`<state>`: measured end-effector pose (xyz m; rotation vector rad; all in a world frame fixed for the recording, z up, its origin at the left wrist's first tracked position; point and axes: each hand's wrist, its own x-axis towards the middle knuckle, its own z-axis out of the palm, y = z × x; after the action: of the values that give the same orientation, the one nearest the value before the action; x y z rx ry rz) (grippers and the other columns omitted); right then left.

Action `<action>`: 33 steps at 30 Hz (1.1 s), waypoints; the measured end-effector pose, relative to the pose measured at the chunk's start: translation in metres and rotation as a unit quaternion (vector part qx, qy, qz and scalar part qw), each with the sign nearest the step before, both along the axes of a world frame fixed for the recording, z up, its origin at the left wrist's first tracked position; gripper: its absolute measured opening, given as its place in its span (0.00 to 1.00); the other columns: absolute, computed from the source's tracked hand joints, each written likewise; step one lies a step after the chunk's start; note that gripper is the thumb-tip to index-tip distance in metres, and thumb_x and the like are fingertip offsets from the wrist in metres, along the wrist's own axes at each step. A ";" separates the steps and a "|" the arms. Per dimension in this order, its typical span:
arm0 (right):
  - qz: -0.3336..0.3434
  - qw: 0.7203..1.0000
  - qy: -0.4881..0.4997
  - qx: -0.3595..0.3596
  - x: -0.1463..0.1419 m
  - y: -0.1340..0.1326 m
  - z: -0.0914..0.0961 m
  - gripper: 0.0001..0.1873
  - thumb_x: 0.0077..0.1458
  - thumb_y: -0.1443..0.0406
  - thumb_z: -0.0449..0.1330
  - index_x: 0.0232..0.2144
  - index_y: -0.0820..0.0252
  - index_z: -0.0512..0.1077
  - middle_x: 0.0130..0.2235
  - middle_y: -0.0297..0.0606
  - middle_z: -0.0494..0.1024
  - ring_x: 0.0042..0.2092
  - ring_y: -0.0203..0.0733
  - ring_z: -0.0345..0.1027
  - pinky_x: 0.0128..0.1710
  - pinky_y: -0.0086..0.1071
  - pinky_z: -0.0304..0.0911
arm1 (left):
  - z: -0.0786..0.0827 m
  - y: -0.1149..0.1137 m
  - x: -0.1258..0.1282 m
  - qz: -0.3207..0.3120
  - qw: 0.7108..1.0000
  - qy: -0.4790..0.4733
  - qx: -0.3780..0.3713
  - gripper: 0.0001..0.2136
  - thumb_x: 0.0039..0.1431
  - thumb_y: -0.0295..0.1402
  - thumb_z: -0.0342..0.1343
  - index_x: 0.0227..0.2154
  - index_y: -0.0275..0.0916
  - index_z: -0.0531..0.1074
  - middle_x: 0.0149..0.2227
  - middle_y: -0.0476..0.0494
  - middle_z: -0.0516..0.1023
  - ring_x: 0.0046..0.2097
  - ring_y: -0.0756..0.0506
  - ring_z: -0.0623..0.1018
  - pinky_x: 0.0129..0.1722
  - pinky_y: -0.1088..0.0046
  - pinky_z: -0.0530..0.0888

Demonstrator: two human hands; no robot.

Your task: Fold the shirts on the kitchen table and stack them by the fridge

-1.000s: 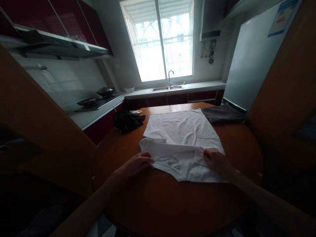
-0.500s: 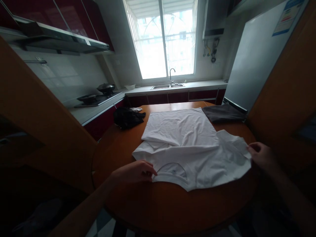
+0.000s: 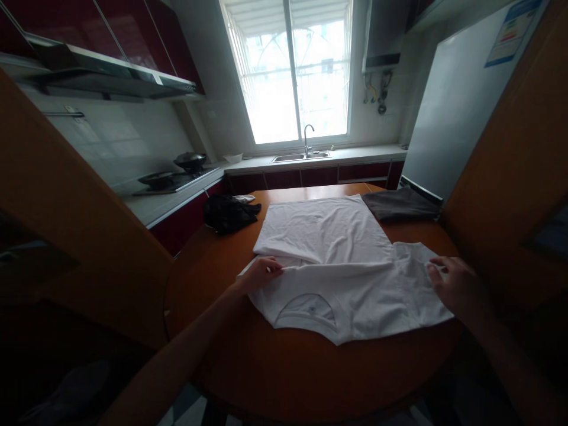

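A white T-shirt [image 3: 373,296] lies on the round wooden table, its neckline toward me and its body partly folded over. My left hand [image 3: 262,274] is at the shirt's left part, thumb and fingers pinching the cloth near the crosswise fold. Over the sleeve at the right, my right hand [image 3: 455,284] rests with thumb and fingertips slightly apart, touching the fabric. The left sleeve is partly hidden beneath my left hand and forearm.
Dark bunched clothing [image 3: 231,213] sits at the table's [image 3: 284,378] far left. Folded grey cloth [image 3: 402,204] lies at its far right. Beyond are a counter with a sink [image 3: 290,158], a stove with pans [image 3: 190,160] and a fridge [image 3: 452,106].
My left hand has moved from beside the neckline up to the fold. My right hand has shifted inward from the sleeve's outer edge, and the sleeve lies flatter.
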<state>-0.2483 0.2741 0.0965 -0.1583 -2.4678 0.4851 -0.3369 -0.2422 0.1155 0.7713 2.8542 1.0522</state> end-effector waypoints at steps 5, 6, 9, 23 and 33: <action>0.077 0.996 -0.008 -0.035 -0.004 -0.029 -0.008 0.14 0.58 0.58 0.52 0.37 0.58 0.73 0.41 0.47 0.78 0.40 0.52 0.73 0.44 0.44 0.66 | 0.014 -0.023 -0.006 0.130 0.980 -0.010 0.151 0.20 0.53 0.52 0.62 0.32 0.36 0.79 0.29 0.45 0.78 0.29 0.47 0.75 0.27 0.75 0.70; 0.091 0.995 -0.013 -0.041 -0.004 -0.033 -0.008 0.14 0.58 0.58 0.52 0.37 0.58 0.73 0.41 0.47 0.78 0.40 0.51 0.73 0.44 0.44 0.66 | 0.018 -0.033 -0.007 0.173 0.966 -0.012 0.192 0.21 0.51 0.52 0.63 0.34 0.36 0.79 0.28 0.46 0.78 0.29 0.47 0.75 0.26 0.76 0.69; 0.128 0.990 -0.026 -0.057 -0.003 -0.044 -0.009 0.13 0.59 0.58 0.52 0.38 0.57 0.73 0.41 0.46 0.78 0.41 0.50 0.73 0.45 0.43 0.66 | 0.026 -0.069 -0.014 0.296 0.899 0.014 0.322 0.21 0.48 0.49 0.65 0.36 0.35 0.76 0.29 0.47 0.78 0.28 0.48 0.74 0.27 0.76 0.69; 0.360 0.927 -0.064 -0.083 0.018 -0.106 -0.013 0.12 0.65 0.62 0.52 0.40 0.53 0.77 0.47 0.44 0.77 0.48 0.50 0.73 0.50 0.44 0.70 | 0.003 -0.119 0.035 0.434 0.867 0.239 0.060 0.17 0.54 0.32 0.58 0.48 0.39 0.68 0.47 0.39 0.70 0.51 0.38 0.74 0.56 0.54 0.72; 0.384 0.902 -0.154 0.119 0.027 -0.106 -0.038 0.31 0.66 0.51 0.53 0.68 0.49 0.58 0.73 0.42 0.49 0.72 0.56 0.41 0.68 0.57 0.45 | -0.008 -0.031 0.093 0.028 0.963 -0.021 -0.265 0.32 0.70 0.50 0.44 0.72 0.50 0.44 0.74 0.39 0.38 0.73 0.31 0.39 0.68 0.41 0.45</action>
<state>-0.2211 0.1678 0.0585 0.9407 -2.8094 0.4903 -0.2438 -0.2735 0.1076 0.6097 2.9130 0.2608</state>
